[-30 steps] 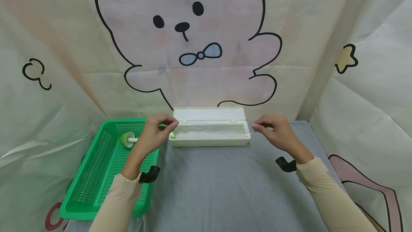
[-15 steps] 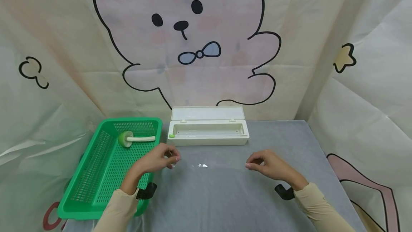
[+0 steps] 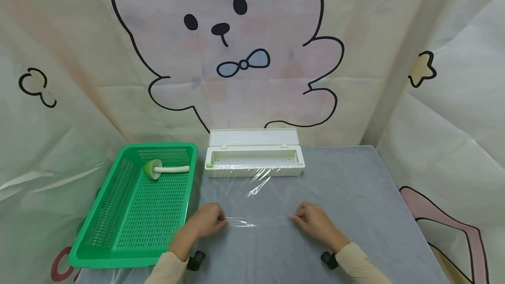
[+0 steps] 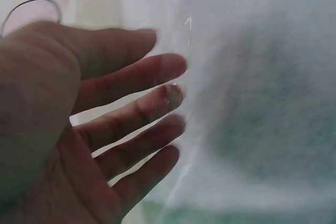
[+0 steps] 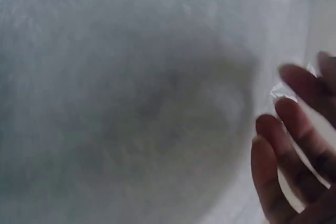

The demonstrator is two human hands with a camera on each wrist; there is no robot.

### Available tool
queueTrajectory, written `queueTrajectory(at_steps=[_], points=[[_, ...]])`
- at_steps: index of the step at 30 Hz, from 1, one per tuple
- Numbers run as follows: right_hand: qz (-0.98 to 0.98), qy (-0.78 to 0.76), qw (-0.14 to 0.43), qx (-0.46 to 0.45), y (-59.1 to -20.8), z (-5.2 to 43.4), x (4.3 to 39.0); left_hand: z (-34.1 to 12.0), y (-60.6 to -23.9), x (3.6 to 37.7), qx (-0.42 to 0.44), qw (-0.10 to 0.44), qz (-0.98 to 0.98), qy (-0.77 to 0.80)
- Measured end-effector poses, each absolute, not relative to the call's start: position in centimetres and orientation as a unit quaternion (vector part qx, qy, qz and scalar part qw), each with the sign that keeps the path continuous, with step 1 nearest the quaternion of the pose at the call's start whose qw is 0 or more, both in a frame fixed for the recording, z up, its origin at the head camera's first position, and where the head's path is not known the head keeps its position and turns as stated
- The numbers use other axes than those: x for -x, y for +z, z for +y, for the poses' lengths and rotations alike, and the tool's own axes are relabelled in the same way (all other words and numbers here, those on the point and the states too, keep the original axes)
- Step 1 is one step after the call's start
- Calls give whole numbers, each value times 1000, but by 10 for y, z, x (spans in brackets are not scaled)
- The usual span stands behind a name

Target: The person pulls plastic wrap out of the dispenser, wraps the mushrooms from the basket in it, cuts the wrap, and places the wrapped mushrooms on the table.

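A sheet of clear plastic wrap [image 3: 258, 186] stretches from the white wrap dispenser box [image 3: 252, 138] toward me over the grey table. Its near edge runs between my two hands, with glints showing next to the left one. My left hand [image 3: 207, 220] pinches the left corner between thumb and fingers; in the left wrist view its other fingers [image 4: 152, 171] extend along the film. At the right corner, my right hand [image 3: 315, 225] pinches the edge; crinkled film shows by its fingertips [image 5: 286, 106] in the right wrist view. The box's lid stands raised at the back.
To the left stands a green plastic basket [image 3: 134, 255] holding a green-and-white object with a long white handle [image 3: 169, 169]. A small green slider [image 3: 210, 165] sits at the box's left end. A printed curtain [image 3: 252, 100] hangs behind the grey-covered table [image 3: 347, 187].
Both hands have come from the box toward me, drawing the plastic wrap out across the table. The box and basket have stayed in place.
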State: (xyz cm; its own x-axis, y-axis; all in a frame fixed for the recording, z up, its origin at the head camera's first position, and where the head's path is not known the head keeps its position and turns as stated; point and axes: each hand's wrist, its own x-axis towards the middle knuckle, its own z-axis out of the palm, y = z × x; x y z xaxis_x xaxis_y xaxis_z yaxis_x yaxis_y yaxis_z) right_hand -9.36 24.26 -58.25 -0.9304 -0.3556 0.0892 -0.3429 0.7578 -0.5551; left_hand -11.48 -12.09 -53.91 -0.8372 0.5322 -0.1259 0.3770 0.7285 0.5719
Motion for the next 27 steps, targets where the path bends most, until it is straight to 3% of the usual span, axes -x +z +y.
queueTrajectory(at_steps=[6, 20, 27], points=[[968, -214, -3, 133, -595, 229, 90, -110, -560, 111, -230, 64, 949, 208], [973, -206, 13, 100, -592, 233, 87, -108, -580, 110, -138, -11, 961, 241], [973, -202, -38, 105, -592, 230, 89, -102, -584, 108, -97, -59, 972, 205]])
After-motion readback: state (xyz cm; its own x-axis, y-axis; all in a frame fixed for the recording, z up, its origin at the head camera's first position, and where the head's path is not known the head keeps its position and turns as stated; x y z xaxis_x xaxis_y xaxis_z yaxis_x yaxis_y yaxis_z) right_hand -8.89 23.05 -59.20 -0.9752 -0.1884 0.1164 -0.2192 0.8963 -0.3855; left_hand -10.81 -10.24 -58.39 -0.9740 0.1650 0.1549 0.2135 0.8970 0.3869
